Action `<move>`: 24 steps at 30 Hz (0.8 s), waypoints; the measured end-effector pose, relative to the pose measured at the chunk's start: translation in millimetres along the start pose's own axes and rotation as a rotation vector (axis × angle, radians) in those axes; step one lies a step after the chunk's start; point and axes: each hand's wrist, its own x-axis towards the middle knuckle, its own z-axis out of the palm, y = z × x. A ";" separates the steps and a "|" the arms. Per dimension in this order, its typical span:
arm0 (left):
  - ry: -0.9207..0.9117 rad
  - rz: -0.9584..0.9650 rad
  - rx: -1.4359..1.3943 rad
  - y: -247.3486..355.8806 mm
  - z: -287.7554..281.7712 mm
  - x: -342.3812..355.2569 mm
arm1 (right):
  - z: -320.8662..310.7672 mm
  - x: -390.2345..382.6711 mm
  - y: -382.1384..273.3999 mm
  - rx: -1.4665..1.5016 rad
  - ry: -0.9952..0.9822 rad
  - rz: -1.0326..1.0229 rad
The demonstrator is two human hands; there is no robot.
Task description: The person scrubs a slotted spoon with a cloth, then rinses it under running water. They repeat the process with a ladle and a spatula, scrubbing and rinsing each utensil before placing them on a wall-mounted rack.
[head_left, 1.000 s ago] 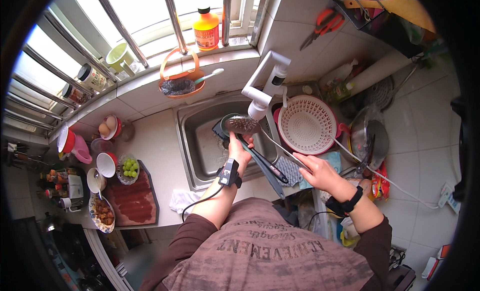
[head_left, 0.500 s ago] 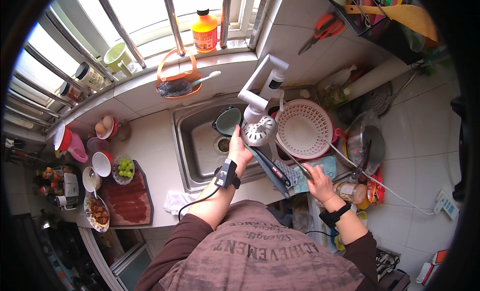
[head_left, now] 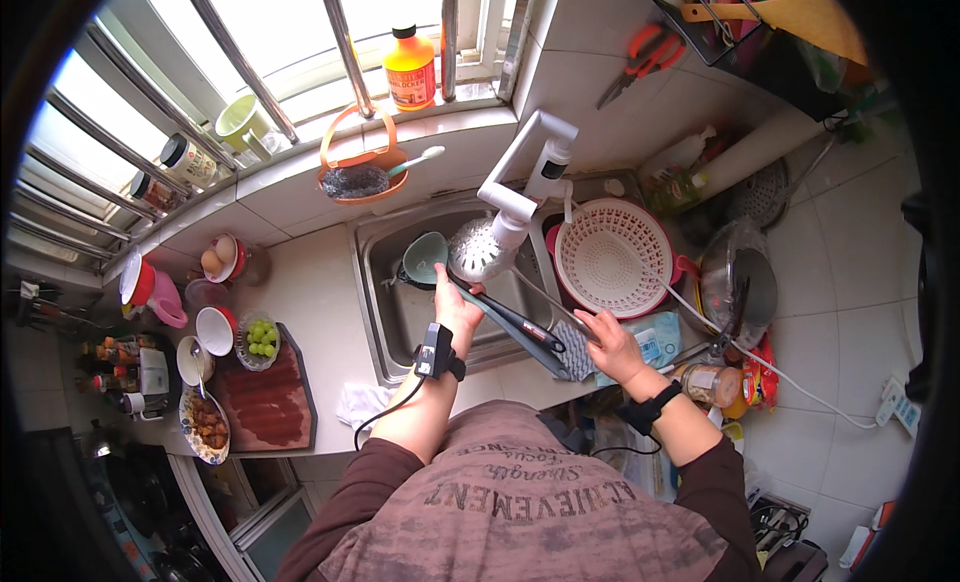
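Observation:
Over the steel sink, my left hand is closed around a grey-green ladle and a second utensil with a black handle. Their handles slant down to the right, toward the counter's front edge. My right hand grips the far end of a metal skimmer by its thin shaft. The skimmer's perforated round head is under the white jointed faucet, just right of the ladle bowl. My right fingers partly hide the end of its handle.
A white-and-red colander stands right of the sink. Left of it are a dark red board, a bowl of green grapes and a plate of food. An orange basket hangs behind. A white cable crosses the right side.
Both hands have moved left with their utensils. The skimmer head has shifted left under the faucet, and the ladle bowl has moved left over the sink.

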 end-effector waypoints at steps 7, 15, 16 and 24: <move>0.049 -0.055 0.038 -16.6 -2.9 5.3 | -19.7 -25.6 25.0 -0.155 0.069 -0.047; -0.012 -0.074 0.039 -27.6 -0.8 9.3 | 0.4 -7.1 24.3 0.181 0.070 0.067; -0.055 -0.060 0.046 -27.4 -0.5 9.7 | 3.7 -0.9 22.7 0.229 0.068 0.040; -0.164 0.004 0.059 -13.9 -13.3 11.2 | -3.1 46.7 5.7 0.951 -0.441 0.599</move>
